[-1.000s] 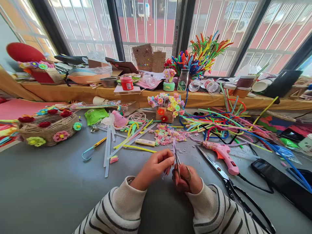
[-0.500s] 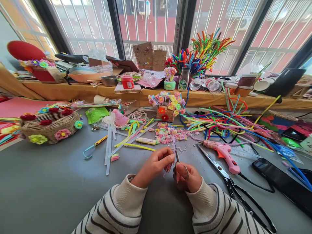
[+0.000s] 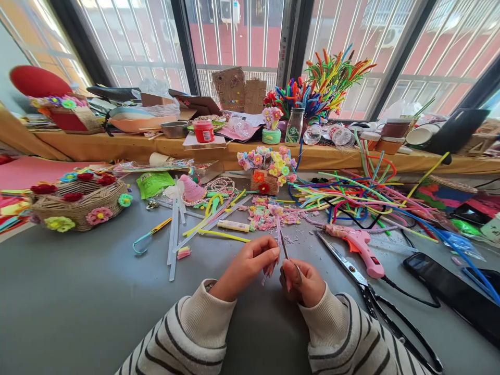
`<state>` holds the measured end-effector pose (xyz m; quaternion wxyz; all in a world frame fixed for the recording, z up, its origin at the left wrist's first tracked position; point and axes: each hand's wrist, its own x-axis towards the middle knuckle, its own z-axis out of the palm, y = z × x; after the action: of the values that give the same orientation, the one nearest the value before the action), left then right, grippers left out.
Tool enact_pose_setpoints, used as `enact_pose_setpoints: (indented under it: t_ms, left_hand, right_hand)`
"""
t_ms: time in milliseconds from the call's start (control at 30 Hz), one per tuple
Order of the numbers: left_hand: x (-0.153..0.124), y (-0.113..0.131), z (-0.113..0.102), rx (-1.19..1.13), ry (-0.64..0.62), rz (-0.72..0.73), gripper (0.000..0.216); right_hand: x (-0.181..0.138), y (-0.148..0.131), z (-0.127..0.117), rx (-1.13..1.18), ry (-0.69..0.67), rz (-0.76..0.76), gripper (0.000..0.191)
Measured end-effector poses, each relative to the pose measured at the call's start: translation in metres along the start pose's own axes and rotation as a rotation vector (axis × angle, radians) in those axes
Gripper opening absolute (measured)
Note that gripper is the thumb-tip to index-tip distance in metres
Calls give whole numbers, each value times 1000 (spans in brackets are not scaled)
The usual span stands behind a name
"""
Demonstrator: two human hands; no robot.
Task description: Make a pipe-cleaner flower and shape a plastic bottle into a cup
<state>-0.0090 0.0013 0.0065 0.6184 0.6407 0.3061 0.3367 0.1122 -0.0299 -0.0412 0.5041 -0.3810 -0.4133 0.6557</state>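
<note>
Between the fingertips of my left hand [image 3: 255, 260] is a thin lilac pipe cleaner [image 3: 278, 232], upright, its lower end poking out below the fingers. My right hand [image 3: 302, 281] grips a small pair of scissors [image 3: 284, 244], thumb through a ring handle, blades pointing up right beside the pipe cleaner. Whether the blades touch it I cannot tell. Just beyond the hands lies a heap of pink, yellow and green fuzzy clippings [image 3: 265, 214], with lilac fluff scattered around it.
To the right lie large black-handled scissors [image 3: 353, 271], a pink glue gun [image 3: 363, 250] and a black phone [image 3: 449, 291]. Clear glue sticks [image 3: 174, 245] and a woven basket [image 3: 82, 208] are on the left. Loose pipe cleaners [image 3: 351, 198] and a flower box [image 3: 265, 179] stand behind.
My right hand and the small scissors have shifted slightly to the right, away from the pipe cleaner. The left hand stays nearly still.
</note>
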Motion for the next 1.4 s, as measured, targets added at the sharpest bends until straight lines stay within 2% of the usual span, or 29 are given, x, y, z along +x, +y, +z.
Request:
enact_pose_setpoints:
  t_ms: [333,500,700,900,1100,1400]
  left_hand:
    - [-2,3,1,-13,-37,-3,18]
    - [-2,3,2,-21,-77,-28,17]
    - [-2,1,1,35,-30,-23,19]
    - [-2,2,2,39,-53,-9,19]
    - [-2,0,3,62,-74,-27,21]
    - [-2,0,3,33,-48,5,19]
  right_hand:
    - [1,-1,0,58,-143,18,54]
    - [2,-1,-1,34,-72,-4,50]
    - [1,-2,-1,-38,40,-20,46]
    - [0,-4,1,12,-41,-16,50]
    - [2,-5,-2,-87,110,-93,45]
    - [4,-4,-4,-51,83,-51,47]
